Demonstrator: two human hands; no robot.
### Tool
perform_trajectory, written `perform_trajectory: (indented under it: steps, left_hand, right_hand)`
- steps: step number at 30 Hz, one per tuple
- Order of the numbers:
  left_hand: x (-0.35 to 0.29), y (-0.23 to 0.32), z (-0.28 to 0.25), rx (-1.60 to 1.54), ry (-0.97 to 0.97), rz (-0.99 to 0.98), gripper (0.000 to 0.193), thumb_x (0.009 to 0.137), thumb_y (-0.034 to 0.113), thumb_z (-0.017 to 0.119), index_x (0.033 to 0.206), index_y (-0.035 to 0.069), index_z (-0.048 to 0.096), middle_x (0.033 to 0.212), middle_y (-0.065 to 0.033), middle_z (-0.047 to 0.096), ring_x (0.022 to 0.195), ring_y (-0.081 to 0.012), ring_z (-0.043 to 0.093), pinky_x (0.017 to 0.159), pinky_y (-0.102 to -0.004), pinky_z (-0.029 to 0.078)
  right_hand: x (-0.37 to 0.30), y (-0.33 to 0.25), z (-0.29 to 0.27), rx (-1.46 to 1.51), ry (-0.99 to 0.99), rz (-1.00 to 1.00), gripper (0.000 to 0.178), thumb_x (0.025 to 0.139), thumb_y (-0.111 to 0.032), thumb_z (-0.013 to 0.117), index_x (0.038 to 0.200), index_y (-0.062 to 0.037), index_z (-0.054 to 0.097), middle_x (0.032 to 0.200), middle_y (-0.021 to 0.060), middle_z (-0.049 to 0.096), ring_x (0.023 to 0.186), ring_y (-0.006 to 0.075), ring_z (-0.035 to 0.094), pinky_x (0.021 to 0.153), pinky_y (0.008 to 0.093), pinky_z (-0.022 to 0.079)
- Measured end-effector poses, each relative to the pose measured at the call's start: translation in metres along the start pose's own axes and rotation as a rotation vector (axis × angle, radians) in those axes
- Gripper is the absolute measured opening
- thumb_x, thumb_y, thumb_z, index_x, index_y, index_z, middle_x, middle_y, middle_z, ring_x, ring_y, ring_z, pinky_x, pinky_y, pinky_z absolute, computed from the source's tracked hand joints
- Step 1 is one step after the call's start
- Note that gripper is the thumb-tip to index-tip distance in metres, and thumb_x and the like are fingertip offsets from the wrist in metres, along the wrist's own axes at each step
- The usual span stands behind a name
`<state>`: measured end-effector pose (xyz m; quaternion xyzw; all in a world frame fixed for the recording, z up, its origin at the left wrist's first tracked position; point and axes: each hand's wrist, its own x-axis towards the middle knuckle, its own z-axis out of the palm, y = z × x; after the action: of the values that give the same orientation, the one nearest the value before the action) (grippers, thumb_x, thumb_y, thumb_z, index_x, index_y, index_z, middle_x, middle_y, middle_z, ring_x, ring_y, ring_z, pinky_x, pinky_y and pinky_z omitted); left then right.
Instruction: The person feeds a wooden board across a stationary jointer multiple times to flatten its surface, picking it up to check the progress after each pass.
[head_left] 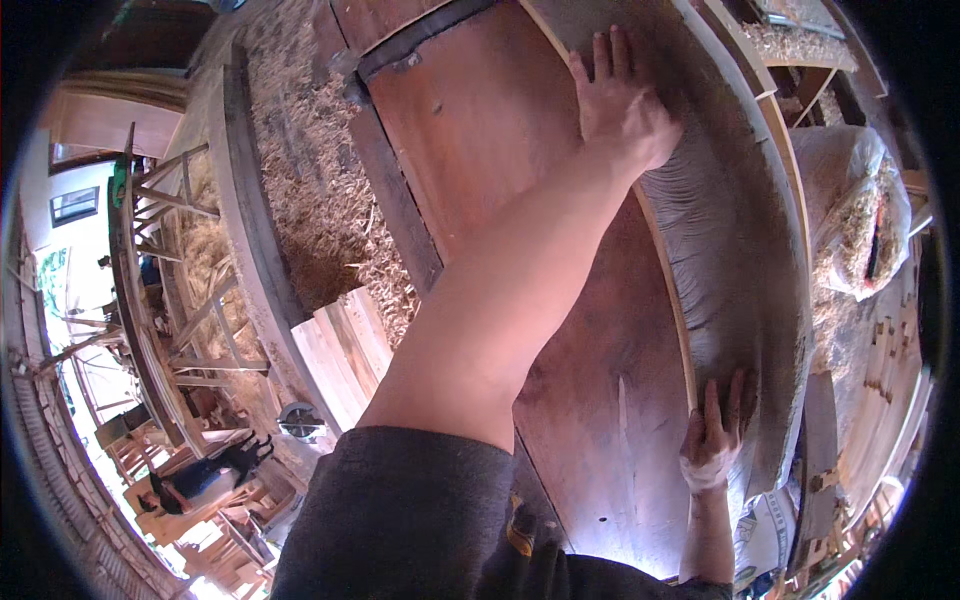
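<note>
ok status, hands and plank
Left hand and right hand on dark plank, left farther away. Reddish-brown panel along its left side. Plastic bag off to the right.

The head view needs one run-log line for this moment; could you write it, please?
Left hand: on grey-brown panel | Right hand: on same panel, nearer wearer | Reddish-brown board: alongside

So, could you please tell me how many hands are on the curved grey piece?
2: the left hand is higher in the picture on the curved grey piece, the right hand near its lower end. Neither is hidden.
</note>
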<state>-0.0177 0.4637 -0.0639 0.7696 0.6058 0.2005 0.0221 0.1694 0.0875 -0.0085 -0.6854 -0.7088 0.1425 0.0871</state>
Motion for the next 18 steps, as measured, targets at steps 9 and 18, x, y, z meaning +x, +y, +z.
perform_trajectory:
  steps: [9,18]
  left_hand:
    - [0.028,-0.021,0.002,-0.036,0.032,-0.016,0.083,0.097,0.052,0.053,0.155,-0.003,0.035,0.163,-0.0219,0.034,0.153,-0.0359,0.029,0.122,-0.0596,0.018]
    - [0.059,-0.044,0.007,-0.039,0.074,-0.029,0.081,0.097,0.051,0.051,0.154,-0.004,0.036,0.162,-0.0207,0.037,0.152,-0.0343,0.031,0.121,-0.0599,0.021]
  right_hand:
    - [0.037,-0.018,-0.002,-0.035,-0.002,0.003,0.041,0.095,-0.016,0.057,0.131,0.0006,0.066,0.151,0.0349,0.044,0.142,0.0592,0.034,0.120,0.0633,0.025]
    - [0.075,-0.030,0.003,0.015,0.031,0.009,0.040,0.096,-0.017,0.057,0.131,-0.0007,0.066,0.151,0.0334,0.045,0.141,0.0608,0.034,0.119,0.0643,0.027]
